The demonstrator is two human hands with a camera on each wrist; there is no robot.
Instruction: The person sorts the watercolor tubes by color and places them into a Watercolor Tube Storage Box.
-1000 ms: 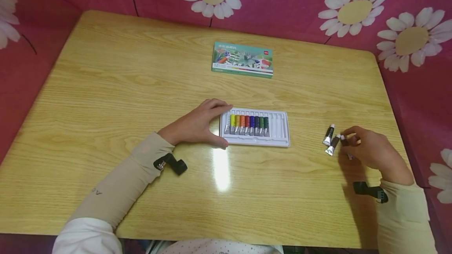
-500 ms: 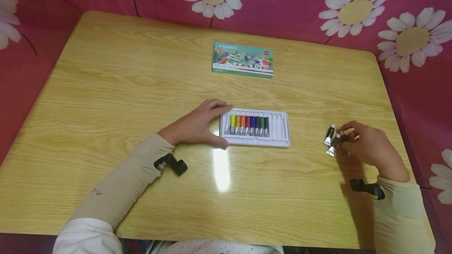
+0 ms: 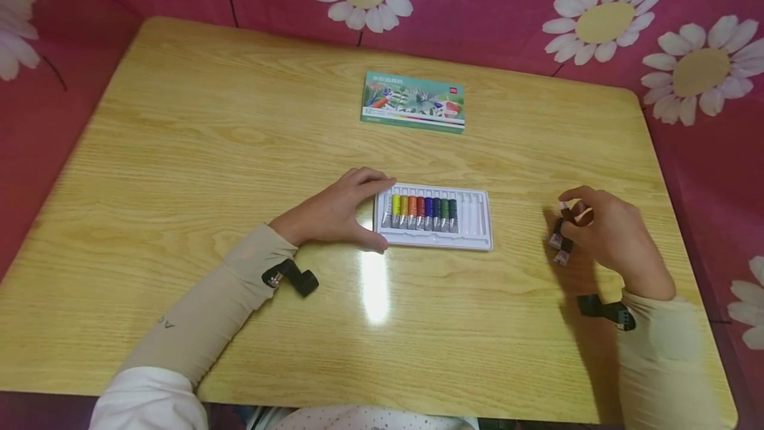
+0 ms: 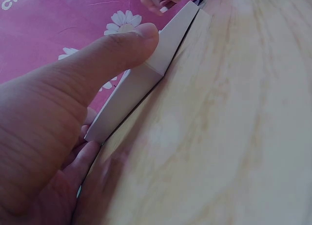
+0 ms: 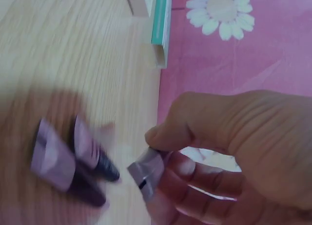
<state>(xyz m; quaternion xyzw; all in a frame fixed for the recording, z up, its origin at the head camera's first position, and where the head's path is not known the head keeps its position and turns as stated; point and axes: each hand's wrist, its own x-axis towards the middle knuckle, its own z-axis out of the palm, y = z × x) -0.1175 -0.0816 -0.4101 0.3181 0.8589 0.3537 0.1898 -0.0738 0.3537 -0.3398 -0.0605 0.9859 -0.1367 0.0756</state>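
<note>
My left hand holds the left end of a white paint tray, thumb at the near edge and fingers at the far edge. A row of coloured paint tubes fills its left and middle slots, while slots at the right end are bare. On the right, my right hand pinches a paint tube between thumb and fingers, its silvery crimped end showing in the right wrist view. Beneath it, two dark-labelled paint tubes lie side by side on the table.
Behind the tray lies a green paint box with a flower picture. The wood-grain table meets a pink flowered cloth at its back edge.
My right hand has lifted a paint tube and moved left and away from me, now over the two lying tubes. My left hand stays on the tray.
</note>
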